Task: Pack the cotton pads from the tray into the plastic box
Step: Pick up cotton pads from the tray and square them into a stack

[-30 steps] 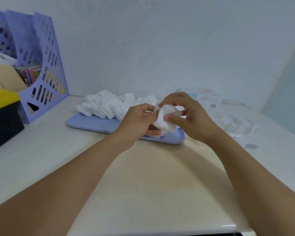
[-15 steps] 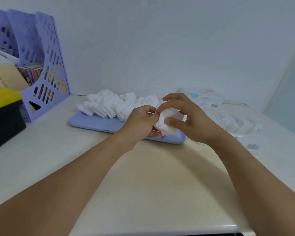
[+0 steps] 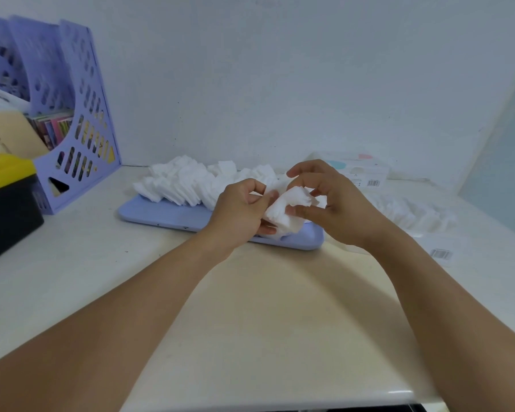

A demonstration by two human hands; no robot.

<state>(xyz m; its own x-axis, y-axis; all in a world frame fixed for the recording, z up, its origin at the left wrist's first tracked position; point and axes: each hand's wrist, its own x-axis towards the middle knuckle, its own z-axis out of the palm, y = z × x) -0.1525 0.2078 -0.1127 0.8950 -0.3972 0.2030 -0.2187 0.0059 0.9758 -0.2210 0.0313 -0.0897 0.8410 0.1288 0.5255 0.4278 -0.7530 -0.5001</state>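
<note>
A lilac tray (image 3: pixel 173 217) lies on the table and carries a long heap of white cotton pads (image 3: pixel 191 181). Over the tray's right end both hands hold a small stack of cotton pads (image 3: pixel 286 211). My left hand (image 3: pixel 238 212) grips the stack from the left, thumb on top. My right hand (image 3: pixel 333 206) pinches its right side with the thumb, while its other fingers are curled above. More pads lie in a clear plastic box (image 3: pixel 411 214) to the right; its walls are hard to make out.
A lilac file rack (image 3: pixel 72 120) with books stands at the back left, with a yellow-and-black case (image 3: pixel 6 200) in front of it. A pad package (image 3: pixel 360 169) sits by the wall and a barcode label (image 3: pixel 440 253) lies at the right.
The stack has stayed over the tray's right end. My right hand's fingers have lifted off the top of the pads and spread a little; the left hand keeps its grip.
</note>
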